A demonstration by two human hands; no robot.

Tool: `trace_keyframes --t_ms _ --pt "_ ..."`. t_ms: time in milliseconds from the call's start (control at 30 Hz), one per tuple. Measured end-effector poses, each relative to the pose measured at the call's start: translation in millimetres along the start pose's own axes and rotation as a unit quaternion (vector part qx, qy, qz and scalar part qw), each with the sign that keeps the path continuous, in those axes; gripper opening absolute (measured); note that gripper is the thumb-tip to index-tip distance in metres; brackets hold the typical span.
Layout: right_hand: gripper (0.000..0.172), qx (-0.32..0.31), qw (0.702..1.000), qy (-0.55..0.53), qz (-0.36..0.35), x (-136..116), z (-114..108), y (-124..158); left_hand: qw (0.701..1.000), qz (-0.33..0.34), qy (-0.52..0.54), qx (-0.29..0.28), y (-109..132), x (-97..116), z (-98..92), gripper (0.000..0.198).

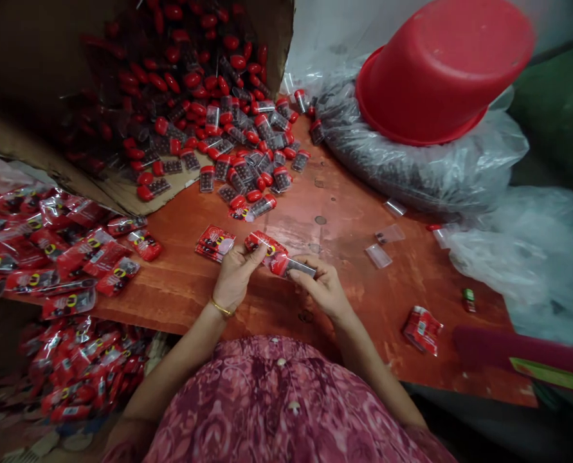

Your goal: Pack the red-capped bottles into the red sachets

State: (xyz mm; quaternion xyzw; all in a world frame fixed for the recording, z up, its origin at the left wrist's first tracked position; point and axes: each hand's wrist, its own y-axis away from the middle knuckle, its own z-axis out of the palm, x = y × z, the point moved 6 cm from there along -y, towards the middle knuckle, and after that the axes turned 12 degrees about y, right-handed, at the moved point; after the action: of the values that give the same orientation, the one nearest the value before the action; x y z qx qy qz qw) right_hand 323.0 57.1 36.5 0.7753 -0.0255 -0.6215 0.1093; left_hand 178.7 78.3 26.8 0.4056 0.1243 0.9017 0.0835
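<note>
My left hand (233,280) pinches a red printed card (261,242) with a yellow-and-black mark, in front of me above the table. My right hand (322,286) closes around the clear body of a small red-capped container (302,265); its capped end meets the card. Whether the cap sits inside a sleeve of the card or only against it, I cannot tell. Beside my left hand lies a small stack of red cards (213,240). Just beyond, a heap of red-capped clear containers (240,173) with dark contents spills from a cardboard box (6,138).
Packed red packets (74,251) pile up at the left table edge, with more below. A red tub (440,71) rests upside down on a clear plastic bag (397,167). On the right are clear pieces (379,256), red packaging (422,331) and a small green item (469,299).
</note>
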Motion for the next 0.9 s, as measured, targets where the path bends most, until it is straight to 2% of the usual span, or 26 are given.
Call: trace_keyframes --t_ms 133,300,367,500,667,733,833,900 --pt "0.023 0.017 0.999 -0.001 -0.047 -1.0 3.9 -1.0 0.999 0.023 0.008 0.022 0.4 -7.4 1.8 0.030" --pt "0.021 0.080 0.992 0.033 -0.091 -1.5 6.1 -2.1 0.999 0.013 0.031 0.035 2.1 -14.4 2.6 0.029" --pt "0.023 0.059 0.996 0.016 -0.070 1.7 10.9 -2.8 0.998 0.006 0.040 0.038 2.4 -14.1 2.1 0.026" --pt "0.029 -0.024 0.997 -0.072 -0.002 11.2 28.9 -2.5 0.998 -0.020 0.052 0.029 2.1 -16.9 3.9 0.023" --pt "0.029 0.071 0.992 -0.099 -0.016 15.6 34.7 -3.9 0.996 -0.030 0.077 0.020 0.5 -19.8 5.5 0.025" --pt "0.031 0.042 0.994 -0.102 -0.023 15.4 38.4 -6.1 0.996 -0.030 0.080 0.018 -0.1 -17.2 4.3 0.023" --pt "0.031 -0.066 0.994 -0.085 -0.024 11.8 43.4 -7.9 0.997 -0.022 0.069 0.019 -1.4 -12.5 2.0 0.021" --pt "0.029 -0.073 0.996 -0.043 -0.040 6.6 40.0 -8.7 0.998 -0.015 0.058 0.019 -3.0 -11.5 1.2 0.019"
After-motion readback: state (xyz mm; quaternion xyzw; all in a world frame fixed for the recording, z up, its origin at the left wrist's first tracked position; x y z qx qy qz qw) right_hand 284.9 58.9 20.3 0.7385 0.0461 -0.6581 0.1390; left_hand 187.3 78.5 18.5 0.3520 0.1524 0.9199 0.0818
